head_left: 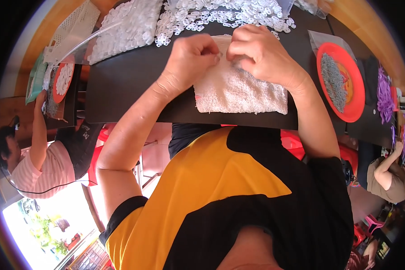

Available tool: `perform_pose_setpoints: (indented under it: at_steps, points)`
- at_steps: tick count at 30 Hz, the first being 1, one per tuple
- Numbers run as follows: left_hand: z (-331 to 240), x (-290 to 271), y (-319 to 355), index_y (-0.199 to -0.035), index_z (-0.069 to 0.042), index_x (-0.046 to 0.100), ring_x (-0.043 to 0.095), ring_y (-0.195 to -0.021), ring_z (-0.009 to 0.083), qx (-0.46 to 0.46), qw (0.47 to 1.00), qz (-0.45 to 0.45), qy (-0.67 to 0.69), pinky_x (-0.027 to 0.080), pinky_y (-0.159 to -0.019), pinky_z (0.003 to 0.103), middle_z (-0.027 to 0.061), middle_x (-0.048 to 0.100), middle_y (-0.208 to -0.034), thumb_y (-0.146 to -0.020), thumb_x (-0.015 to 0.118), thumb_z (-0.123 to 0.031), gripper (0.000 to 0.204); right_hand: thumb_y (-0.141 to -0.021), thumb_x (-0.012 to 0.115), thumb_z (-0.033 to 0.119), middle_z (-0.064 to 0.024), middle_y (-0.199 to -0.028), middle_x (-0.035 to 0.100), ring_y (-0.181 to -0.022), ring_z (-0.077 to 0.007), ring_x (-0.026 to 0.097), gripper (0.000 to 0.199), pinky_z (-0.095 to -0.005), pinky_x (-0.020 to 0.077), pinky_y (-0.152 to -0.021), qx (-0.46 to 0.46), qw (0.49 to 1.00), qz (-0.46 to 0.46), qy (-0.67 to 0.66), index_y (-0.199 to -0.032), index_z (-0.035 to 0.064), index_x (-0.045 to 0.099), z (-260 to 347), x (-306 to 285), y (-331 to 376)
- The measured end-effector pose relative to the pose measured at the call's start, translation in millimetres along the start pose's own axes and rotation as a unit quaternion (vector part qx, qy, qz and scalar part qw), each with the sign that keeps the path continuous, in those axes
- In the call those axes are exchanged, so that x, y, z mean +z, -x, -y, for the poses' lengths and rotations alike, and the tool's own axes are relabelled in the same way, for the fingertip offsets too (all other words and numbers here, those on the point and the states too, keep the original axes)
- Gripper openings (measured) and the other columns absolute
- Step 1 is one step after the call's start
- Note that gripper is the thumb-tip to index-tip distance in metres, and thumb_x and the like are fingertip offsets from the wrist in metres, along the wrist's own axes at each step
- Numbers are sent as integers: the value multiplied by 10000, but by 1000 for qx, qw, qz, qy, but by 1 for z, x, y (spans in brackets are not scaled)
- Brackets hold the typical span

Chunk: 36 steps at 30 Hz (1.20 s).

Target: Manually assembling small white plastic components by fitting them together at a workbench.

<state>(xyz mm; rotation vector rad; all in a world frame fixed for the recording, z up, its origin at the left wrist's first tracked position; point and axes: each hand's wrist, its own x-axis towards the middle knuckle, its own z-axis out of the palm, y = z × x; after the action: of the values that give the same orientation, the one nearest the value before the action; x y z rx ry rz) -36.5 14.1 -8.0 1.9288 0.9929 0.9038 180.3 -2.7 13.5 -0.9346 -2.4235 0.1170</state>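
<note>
At top middle, the left hand (191, 57) and right hand (260, 53) curl over a white towel (240, 93), holding I can't tell what.

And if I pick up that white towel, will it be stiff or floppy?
Probably floppy: the white towel looks like rumpled cloth. Its bumpy, fuzzy surface suggests it won't be very slippery. Lying flat, it seems unlikely to roll.
</note>
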Motion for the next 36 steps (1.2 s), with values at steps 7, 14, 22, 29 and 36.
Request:
perform_pose_setpoints:
  at_steps: [7,14,22,29,36]
  points:
    - [-11,-8,9,-794,-42,617,606,-703,330,87,974,2,-207,489,-621,396,103,577,-764,-739,677,-64,84,-707,626,42,-1,-802,537,-916,-206,544,92,-367,378,-808,9,1000,11,22,-732,130,616,-1,-2,0]
    - [-15,-14,15,-806,-27,589,598,-701,348,47,983,61,-166,487,-628,408,118,590,-767,-744,653,-43,91,-721,592,-26,-50,-806,548,-841,-243,563,107,-356,401,-777,39,998,-28,-38,-795,48,570,-1,-8,0]
    - [-12,-17,25,-886,8,629,545,-650,103,59,974,26,-218,459,-606,260,40,597,-720,-805,673,-12,95,-702,630,38,-14,-803,565,-884,-219,575,95,-368,407,-788,26,999,-18,20,-770,103,619,2,-4,0]
    - [-22,-17,28,-824,9,651,520,-649,60,-136,987,15,85,429,-584,228,-11,595,-704,-794,690,-41,70,-696,651,59,-29,-892,561,-967,-212,548,50,-366,385,-824,21,996,27,80,-729,89,627,12,8,7]
    - [-30,-8,15,-878,-2,645,439,-512,62,-174,965,-74,183,311,-451,196,1,557,-662,-852,618,-52,63,-688,599,122,-101,-727,581,-760,-334,599,72,-448,474,-664,33,993,-112,-17,-705,54,583,1,29,-5]
